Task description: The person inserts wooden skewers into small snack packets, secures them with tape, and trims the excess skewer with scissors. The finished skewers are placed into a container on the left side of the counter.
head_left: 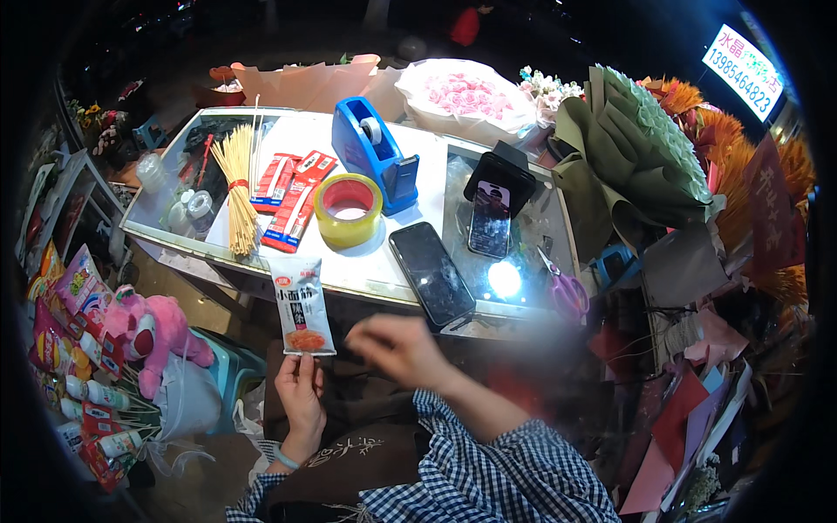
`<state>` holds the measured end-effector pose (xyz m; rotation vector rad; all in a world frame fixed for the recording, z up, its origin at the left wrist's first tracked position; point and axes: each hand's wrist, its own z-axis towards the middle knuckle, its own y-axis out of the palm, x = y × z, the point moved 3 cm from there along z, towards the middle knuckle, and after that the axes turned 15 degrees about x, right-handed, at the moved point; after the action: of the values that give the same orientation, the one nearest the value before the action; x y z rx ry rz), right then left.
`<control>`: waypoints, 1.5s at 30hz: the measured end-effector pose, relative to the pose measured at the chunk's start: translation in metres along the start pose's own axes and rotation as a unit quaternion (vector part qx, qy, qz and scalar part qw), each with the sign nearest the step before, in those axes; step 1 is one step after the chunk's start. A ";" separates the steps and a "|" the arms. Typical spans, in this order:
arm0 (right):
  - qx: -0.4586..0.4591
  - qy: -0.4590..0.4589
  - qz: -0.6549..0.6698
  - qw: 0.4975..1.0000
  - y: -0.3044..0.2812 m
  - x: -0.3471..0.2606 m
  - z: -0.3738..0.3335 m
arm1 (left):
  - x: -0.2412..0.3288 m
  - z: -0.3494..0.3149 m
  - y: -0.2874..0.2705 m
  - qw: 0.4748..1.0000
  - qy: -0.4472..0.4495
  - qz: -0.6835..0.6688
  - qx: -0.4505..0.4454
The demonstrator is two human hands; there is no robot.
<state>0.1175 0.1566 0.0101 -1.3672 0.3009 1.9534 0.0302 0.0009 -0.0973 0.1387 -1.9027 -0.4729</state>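
My left hand (301, 405) pinches the lower edge of a white snack packet (303, 301), thumb in front, and holds it upright at the near edge of the counter. Just right of it is my right hand (397, 349), its fingers pointing toward the packet but apart from it. Motion blurs those fingers, so I cannot tell whether they are closed. Beyond the packet lie two red snack packets (296, 209), a bundle of wooden skewers (234, 179) tied with a red band, and a wide roll of yellowish tape (350, 234).
A blue tape dispenser (356, 144) stands behind the tape roll on the glass-topped counter (397, 253). A black phone (432, 275), a propped lit phone (490, 222) and purple scissors (568, 295) sit rightward. Wrapped bouquets (466, 96) line the back; a pink plush toy (161, 336) is at left.
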 end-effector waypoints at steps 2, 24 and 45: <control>-0.085 0.165 0.110 0.976 0.026 0.005 -0.027 | 0.002 0.001 0.008 0.999 0.009 -0.023 -0.039; 0.011 0.236 0.189 0.953 0.057 0.039 -0.029 | 0.012 -0.016 0.028 0.981 0.185 -0.034 -0.051; 0.030 0.417 0.441 0.794 0.080 0.040 -0.049 | 0.031 -0.014 0.031 0.984 0.171 -0.053 0.005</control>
<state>0.0918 0.0891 -0.0619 -2.2365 1.6564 1.7760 0.0356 0.0160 -0.0536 0.3096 -1.5660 -0.4782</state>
